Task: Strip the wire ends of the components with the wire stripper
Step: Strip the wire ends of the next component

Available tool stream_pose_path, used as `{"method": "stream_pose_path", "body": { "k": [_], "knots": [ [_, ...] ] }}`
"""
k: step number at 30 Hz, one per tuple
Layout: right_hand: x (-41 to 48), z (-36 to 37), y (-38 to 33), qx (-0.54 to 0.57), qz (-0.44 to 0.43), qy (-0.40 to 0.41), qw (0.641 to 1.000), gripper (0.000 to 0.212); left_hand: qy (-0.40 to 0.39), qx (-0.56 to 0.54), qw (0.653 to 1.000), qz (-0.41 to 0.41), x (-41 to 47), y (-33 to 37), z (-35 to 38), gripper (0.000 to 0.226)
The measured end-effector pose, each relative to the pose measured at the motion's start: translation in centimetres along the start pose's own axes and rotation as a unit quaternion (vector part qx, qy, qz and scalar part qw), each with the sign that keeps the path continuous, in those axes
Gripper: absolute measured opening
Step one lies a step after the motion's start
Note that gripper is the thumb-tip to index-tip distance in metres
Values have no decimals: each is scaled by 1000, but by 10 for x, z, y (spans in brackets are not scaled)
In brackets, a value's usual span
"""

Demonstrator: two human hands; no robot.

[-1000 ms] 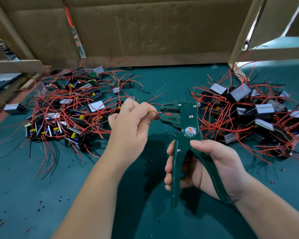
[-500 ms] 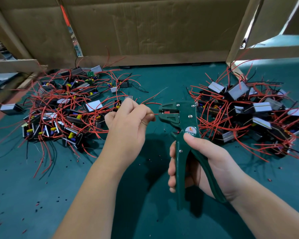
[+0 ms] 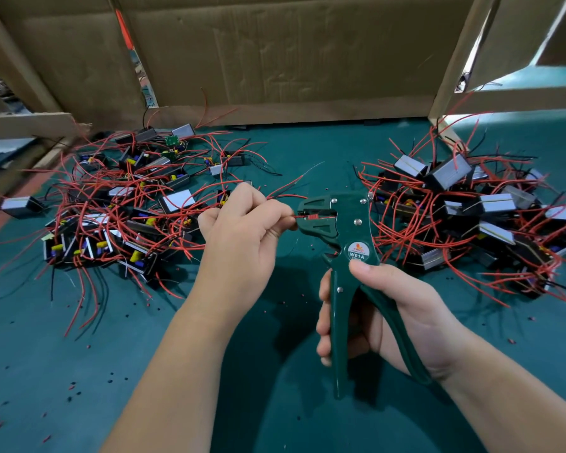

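My right hand [image 3: 392, 318] grips the handles of a dark green wire stripper [image 3: 347, 237], held upright above the mat with its jaws pointing left. My left hand [image 3: 239, 237] pinches a thin red wire [image 3: 299, 216] between thumb and forefinger, and the wire's end lies inside the stripper's jaws. A second red wire runs up and to the right from the same hand. The component that these wires belong to is hidden behind my left hand.
A pile of black components with red wires [image 3: 128, 204] lies left on the green mat [image 3: 79, 371]. A second such pile [image 3: 471, 217] lies right. Cardboard walls [image 3: 275, 53] close the back. Small bits of stripped insulation [image 3: 72, 385] dot the mat.
The stripper's handles have closed somewhat compared with one second ago, and my right thumb has moved up onto the tool's label. The wire end, briefly out of the jaws, is back inside them.
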State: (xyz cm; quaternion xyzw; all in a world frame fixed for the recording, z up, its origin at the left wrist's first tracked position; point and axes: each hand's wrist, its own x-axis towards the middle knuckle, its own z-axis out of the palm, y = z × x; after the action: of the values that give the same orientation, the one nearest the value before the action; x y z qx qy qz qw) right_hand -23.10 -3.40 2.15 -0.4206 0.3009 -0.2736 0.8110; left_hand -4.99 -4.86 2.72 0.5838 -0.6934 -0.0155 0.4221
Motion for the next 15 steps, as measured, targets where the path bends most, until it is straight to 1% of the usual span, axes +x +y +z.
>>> {"method": "stream_pose_path", "body": {
  "k": [2,4,9,12,15],
  "knots": [
    [0,0,-1,1,-1,5,1000,36,1,1,1000,-1,0,1,-1,16],
    [-1,1,-1,4,-2,8,1000,33,3,3,1000,-1,0,1,-1,16],
    [0,3,0,8,-8,26,1000,39,-14,10,1000,-1,0,2,0,18],
    [-1,6,1,10,-9,43,999,43,-40,-5,999,-1,1,0,-1,23],
    [-2,8,2,12,6,71,997,47,-76,-19,997,2,2,-5,-1,21]
  ]
}}
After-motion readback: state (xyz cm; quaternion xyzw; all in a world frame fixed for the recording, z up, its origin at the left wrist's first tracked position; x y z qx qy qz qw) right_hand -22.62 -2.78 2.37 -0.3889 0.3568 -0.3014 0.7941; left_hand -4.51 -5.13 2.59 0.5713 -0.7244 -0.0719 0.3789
